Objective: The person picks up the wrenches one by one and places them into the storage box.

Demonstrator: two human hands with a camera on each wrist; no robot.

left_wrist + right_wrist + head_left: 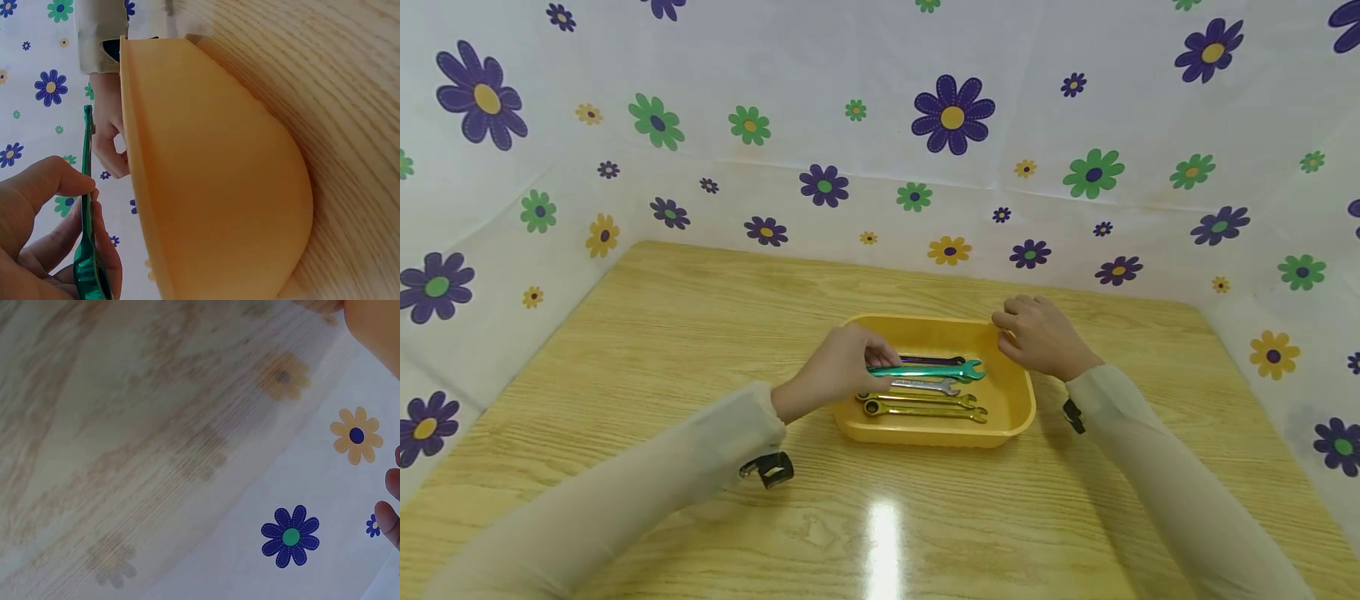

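Note:
My left hand (852, 358) pinches a shiny green wrench (928, 372) between thumb and fingers, level over the tray in the head view. In the left wrist view, the same green wrench (87, 206) stands higher than the tray's rim. The orange-yellow plastic tray (1018, 412) holds several wrenches: a dark one (936, 361) at the back, a silver one (928, 386) in the middle, and gold ones (925, 410) at the front. At the tray's far right corner, my right hand (1036, 333) grips the rim with bent fingers; the tray partly hides them in the left wrist view.
The tray rests on a wood-grain table (700, 317). A white cloth (880, 50) with purple, green and yellow flowers stands behind and at both sides. Dark wrist straps (775, 469) hang under both sleeves.

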